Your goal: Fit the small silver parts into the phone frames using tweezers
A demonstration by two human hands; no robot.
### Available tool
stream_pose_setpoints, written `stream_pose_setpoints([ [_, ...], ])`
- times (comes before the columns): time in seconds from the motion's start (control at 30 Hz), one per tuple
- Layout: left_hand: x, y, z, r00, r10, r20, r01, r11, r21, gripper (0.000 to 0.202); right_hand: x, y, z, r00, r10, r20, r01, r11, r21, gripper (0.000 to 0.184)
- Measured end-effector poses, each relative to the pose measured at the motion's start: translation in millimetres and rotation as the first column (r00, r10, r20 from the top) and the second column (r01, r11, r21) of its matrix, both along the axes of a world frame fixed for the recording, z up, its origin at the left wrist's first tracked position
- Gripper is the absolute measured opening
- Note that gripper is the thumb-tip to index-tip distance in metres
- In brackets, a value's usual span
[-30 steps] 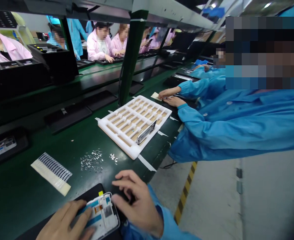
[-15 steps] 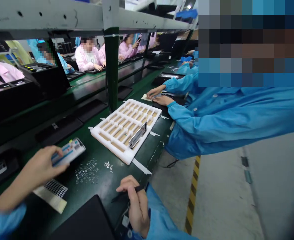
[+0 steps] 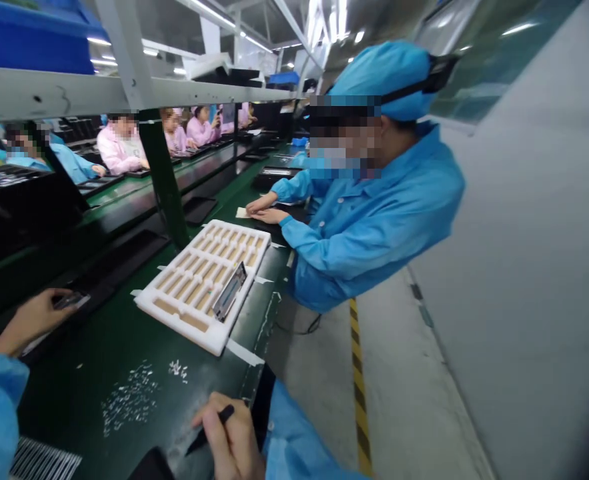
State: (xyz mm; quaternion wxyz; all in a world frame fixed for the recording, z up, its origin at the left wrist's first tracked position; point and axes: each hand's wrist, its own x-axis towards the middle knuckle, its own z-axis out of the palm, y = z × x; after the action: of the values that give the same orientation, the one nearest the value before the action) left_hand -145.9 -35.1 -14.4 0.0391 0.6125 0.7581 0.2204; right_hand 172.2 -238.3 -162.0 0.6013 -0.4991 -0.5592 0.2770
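At six o'clock in the head view, the person's right hand (image 3: 229, 437) pinches a black stylus (image 3: 198, 441) between thumb and fingers, held like a pen, perhaps to keep it ready for use. At nine o'clock, the left hand (image 3: 29, 319) curls around a thin dark slab (image 3: 70, 301), its fingers closed, though the slab is seen nearly edge-on and the exact grip is hard to read.

Toward twelve o'clock from the right hand, a white foam tray (image 3: 147, 303) with rows of slots lies at the bench edge, probably within easy reach of both workers. A slim metal frame (image 3: 229, 292) stands tilted in its lower right corner. Loose silvery bits (image 3: 129, 400) lie directly on the green bench (image 3: 69, 413), just below the tray, with a striped strip (image 3: 44, 460) near seven o'clock.

At two o'clock, a co-worker (image 3: 374, 213) in a blue smock and cap rests both hands (image 3: 267, 210) near a pale slip (image 3: 241, 213). Workers in pink smocks (image 3: 121, 143) line the far bench at eleven o'clock. A yellow-and-black floor stripe (image 3: 359, 387) runs along the aisle beside a grey wall (image 3: 514, 267).
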Motion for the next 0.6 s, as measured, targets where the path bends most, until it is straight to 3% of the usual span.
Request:
stream_pose_setpoints([
  [0.07,38.5,17.6,-3.0,0.996,-0.086,0.039,0.088,0.994,-0.062,0.036,0.4,3.4,1.6,0.999,0.02,0.026,-0.02,1.0,0.006,0.062],
  [0.17,127.6,30.3,-21.6,0.933,-0.34,0.122,0.351,0.932,-0.088,0.037,3.3,9.4,1.8,0.997,0.039,0.067,-0.036,0.999,-0.035,0.065],
  [0.27,218.3,25.7,-46.0,0.853,-0.505,0.134,0.518,0.85,-0.092,0.039,5.9,14.8,-0.4,0.995,0.035,0.094,-0.027,0.996,-0.089,0.067],
  [0.33,259.6,18.9,-58.9,0.841,-0.53,0.108,0.539,0.839,-0.073,0.039,6.9,18.1,-3.5,0.995,0.028,0.099,-0.02,0.996,-0.082,0.067],
  [0.4,281.1,12.6,-65.4,0.85,-0.519,0.083,0.524,0.851,-0.038,0.039,7.8,21.0,-7.2,0.995,0.032,0.099,-0.029,0.999,-0.036,0.066],
  [0.47,286.2,7.4,-63.5,0.86,-0.506,0.068,0.507,0.862,0.002,0.038,9.5,22.7,-10.4,0.993,0.058,0.102,-0.056,0.998,-0.022,0.065],
  [0.6,264.7,-8.5,-35.7,0.866,-0.497,0.052,0.49,0.865,0.106,0.033,14.6,23.6,-11.8,0.989,0.141,0.034,-0.134,0.98,-0.149,0.066],
])
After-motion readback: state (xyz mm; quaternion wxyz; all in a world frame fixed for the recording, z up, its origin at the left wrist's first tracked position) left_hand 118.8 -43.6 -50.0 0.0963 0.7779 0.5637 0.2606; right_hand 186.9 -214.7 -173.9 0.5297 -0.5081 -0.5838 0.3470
